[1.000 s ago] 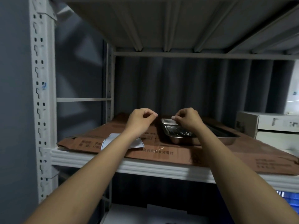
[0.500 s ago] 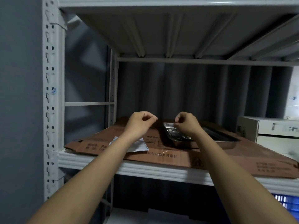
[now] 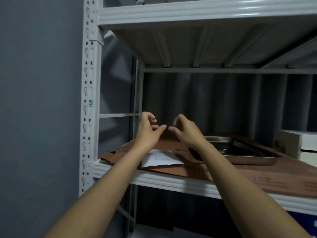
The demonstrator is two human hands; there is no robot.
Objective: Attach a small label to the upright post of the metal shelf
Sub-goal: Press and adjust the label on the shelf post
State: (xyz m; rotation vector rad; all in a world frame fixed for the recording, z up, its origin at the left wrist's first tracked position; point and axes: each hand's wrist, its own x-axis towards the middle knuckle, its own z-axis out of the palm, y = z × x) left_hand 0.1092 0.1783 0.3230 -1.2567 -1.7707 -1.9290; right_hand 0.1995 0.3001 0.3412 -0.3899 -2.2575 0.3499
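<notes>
The white perforated upright post (image 3: 87, 79) of the metal shelf stands at the left, with a small blue mark (image 3: 91, 103) on it. My left hand (image 3: 147, 130) and my right hand (image 3: 186, 132) are raised above the shelf board, right of the post, thumbs almost meeting. The fingers of both hands are curled. No label shows between them; it may be too small to see. A white paper sheet (image 3: 160, 158) lies on the cardboard below my left wrist.
Brown flattened cardboard (image 3: 257, 172) covers the shelf board (image 3: 171, 182). On it sits a shallow steel tray (image 3: 243, 150), and white boxes (image 3: 295, 143) stand at the right. An upper shelf (image 3: 197, 12) is overhead. A grey wall lies left of the post.
My view has swung right and up, so the post sits nearer the middle. Both hands have lifted off the tray area and moved left, thumbs now pointing at each other.
</notes>
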